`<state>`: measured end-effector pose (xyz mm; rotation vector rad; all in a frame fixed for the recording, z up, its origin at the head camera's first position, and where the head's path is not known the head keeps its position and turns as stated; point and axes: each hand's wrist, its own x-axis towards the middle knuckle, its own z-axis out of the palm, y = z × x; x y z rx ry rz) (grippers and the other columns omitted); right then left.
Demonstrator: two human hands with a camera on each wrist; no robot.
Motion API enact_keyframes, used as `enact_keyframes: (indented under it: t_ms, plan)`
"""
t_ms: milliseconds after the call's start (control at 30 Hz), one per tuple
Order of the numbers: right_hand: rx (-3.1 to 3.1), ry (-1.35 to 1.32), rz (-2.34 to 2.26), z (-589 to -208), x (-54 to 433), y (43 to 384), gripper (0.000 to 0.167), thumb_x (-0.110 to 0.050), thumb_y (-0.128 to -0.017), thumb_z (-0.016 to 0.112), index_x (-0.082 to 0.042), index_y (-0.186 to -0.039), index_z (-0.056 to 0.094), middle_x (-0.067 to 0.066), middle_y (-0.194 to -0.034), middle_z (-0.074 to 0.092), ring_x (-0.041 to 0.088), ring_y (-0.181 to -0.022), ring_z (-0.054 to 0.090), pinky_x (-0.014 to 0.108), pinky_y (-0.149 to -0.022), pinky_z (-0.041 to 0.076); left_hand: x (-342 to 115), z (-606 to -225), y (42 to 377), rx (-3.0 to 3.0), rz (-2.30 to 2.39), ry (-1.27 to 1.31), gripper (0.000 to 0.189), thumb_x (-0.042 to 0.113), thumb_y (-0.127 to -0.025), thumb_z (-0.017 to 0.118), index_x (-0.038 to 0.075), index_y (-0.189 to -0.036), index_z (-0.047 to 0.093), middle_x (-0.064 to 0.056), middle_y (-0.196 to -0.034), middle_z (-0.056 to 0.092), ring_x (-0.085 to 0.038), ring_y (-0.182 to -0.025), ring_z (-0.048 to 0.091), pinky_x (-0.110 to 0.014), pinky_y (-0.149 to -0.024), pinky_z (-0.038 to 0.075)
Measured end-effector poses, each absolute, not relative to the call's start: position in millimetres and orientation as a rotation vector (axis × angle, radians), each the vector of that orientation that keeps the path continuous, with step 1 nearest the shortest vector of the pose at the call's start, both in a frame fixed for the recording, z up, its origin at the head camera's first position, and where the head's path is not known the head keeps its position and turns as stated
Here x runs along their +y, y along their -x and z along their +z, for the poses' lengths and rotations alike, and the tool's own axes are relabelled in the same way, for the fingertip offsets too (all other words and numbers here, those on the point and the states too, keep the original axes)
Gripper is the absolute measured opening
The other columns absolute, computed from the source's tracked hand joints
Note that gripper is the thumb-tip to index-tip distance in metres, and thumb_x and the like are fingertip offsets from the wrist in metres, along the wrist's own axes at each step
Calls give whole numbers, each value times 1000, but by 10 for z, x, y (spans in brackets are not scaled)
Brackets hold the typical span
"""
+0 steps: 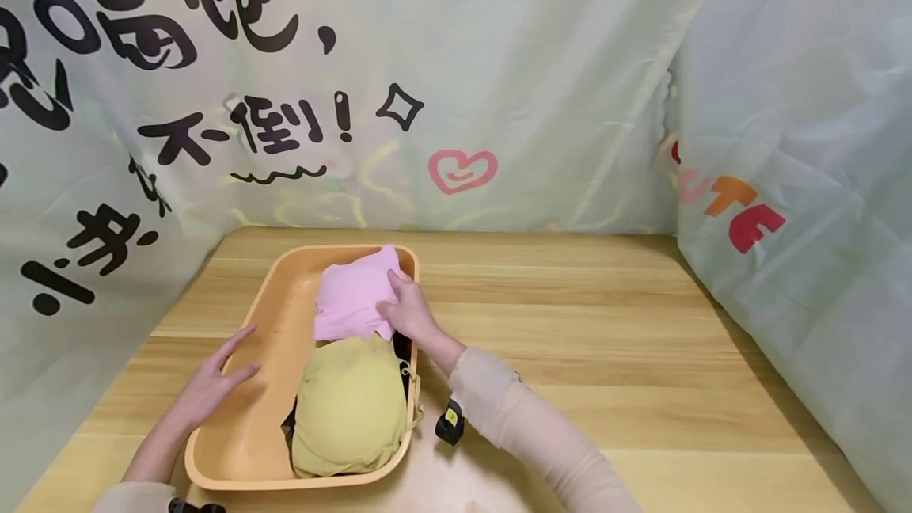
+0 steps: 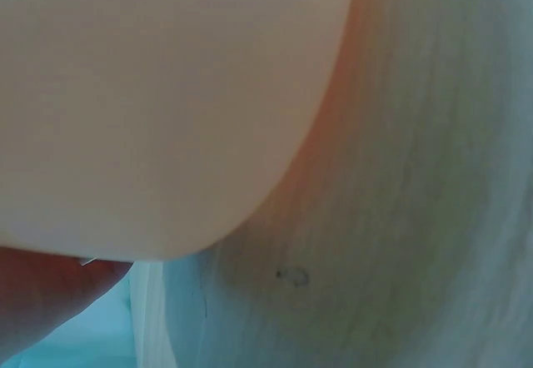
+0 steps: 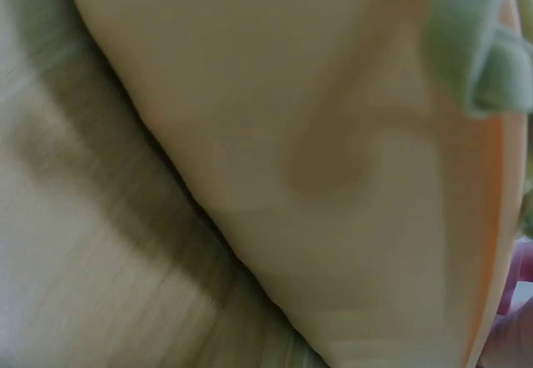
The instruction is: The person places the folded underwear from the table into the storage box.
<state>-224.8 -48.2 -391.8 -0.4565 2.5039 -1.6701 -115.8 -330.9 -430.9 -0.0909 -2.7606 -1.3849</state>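
Observation:
A peach-orange plastic tub point(image 1: 281, 291) stands on the left part of the table. Inside it, toward the far right corner, lies a folded pink cloth point(image 1: 352, 291). My right hand point(image 1: 413, 311) grips this cloth at its right edge, with thumb and index finger over the edge and the other fingers hidden. Nearer to me, a folded yellow-green garment point(image 1: 349, 410) with thin ties fills the near right part of the tub. Over the tub's left rim, my left hand point(image 1: 210, 386) rests with its fingers spread and fairly straight.
Something black point(image 1: 402, 347) shows under the folded cloths along the tub's right wall. The wooden table point(image 1: 556, 323) extends to the right. Printed curtains point(image 1: 541, 85) hang behind it and on both sides. A small black device point(image 1: 450, 422) sits by the right wrist.

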Motion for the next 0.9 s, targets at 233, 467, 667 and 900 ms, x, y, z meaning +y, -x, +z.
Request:
enact_keyframes:
  t_ms: [233, 467, 667, 900]
  plan:
    - [2569, 459, -1592, -3920, -389, 2297, 67, 4, -76, 62, 5, -137, 35, 21, -141, 34, 32, -129, 32, 37, -107, 28, -3305, -4335, 1288, -2790, -1362, 94, 65, 19, -89, 57, 0, -142, 24, -36, -141, 19, -55, -127, 15, -69, -94, 18]
    - [2408, 479, -1705, -3962, -270, 2270, 64, 15, -75, 59, 4, -135, 39, 26, -125, 39, 32, -101, 55, 31, -76, 52, -3318, -4361, 1361, -2782, -1341, 120, 66, 16, -88, 59, -2, -141, 25, -37, -140, 21, -57, -125, 17, -69, -93, 19]
    - [2361, 534, -1769, -4009, -144, 2253, 60, 15, -75, 60, 4, -132, 44, 24, -119, 44, 34, -100, 57, 29, -75, 53, -3315, -4381, 1396, -2739, -1272, 132, 62, 15, -87, 60, -5, -137, 31, -39, -136, 26, -58, -120, 24, -68, -90, 23]
    - [2156, 574, -1892, -4102, 124, 2169, 49, 10, -84, 50, 7, -132, 40, 26, -115, 47, 39, -105, 54, 37, -83, 51, -3325, -4384, 1367, -2582, -1005, 139, 49, 3, -78, 67, -8, -122, 48, -41, -131, 29, -63, -110, 31, -71, -79, 30]
